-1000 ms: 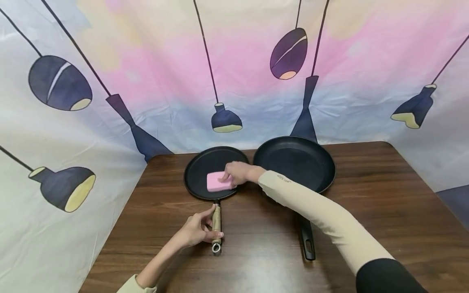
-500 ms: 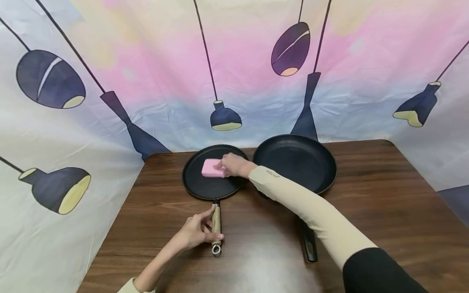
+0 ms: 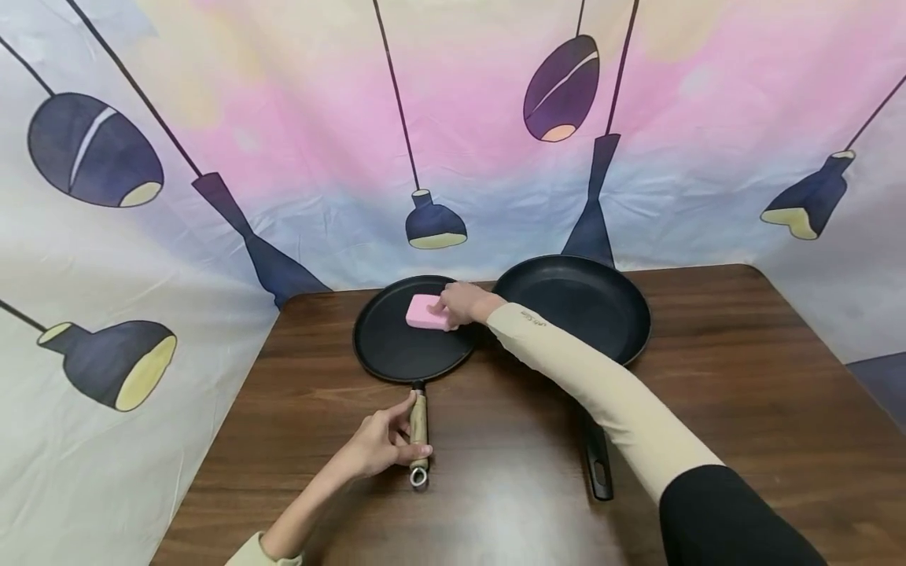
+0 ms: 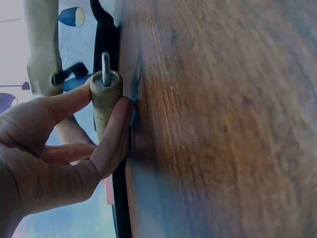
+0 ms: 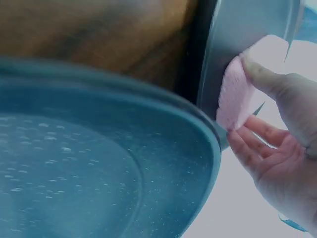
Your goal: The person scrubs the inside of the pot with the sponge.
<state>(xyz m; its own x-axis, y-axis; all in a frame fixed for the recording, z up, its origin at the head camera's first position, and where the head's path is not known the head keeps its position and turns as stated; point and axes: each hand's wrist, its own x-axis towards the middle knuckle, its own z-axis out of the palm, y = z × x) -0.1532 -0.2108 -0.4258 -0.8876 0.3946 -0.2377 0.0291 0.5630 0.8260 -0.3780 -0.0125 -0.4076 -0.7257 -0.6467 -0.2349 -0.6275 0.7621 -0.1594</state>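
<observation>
My left hand (image 3: 378,440) pinches the wooden handle (image 3: 419,420) of a flat black pan (image 3: 396,346) at the table's far left. In the left wrist view, thumb and fingers lie on either side of that handle (image 4: 105,101), near its metal hanging ring. A pink sponge (image 3: 425,312) is pinched by my right hand (image 3: 463,303) over the upper right part of the flat pan. The right wrist view shows the sponge (image 5: 237,91) between thumb and fingers, against the pan's surface. My right wrist and forearm pass over a larger black frying pan (image 3: 616,314), hiding part of it.
The larger frying pan stands just right of the flat pan, its black handle (image 3: 598,464) pointing toward me. Both rest on a brown wooden table (image 3: 495,503). Behind hangs a cloth backdrop (image 3: 318,118) printed with lamps.
The sponge in my right hand moved up and left across the flat pan, then right toward its upper right side. My left hand keeps its hold on the handle.
</observation>
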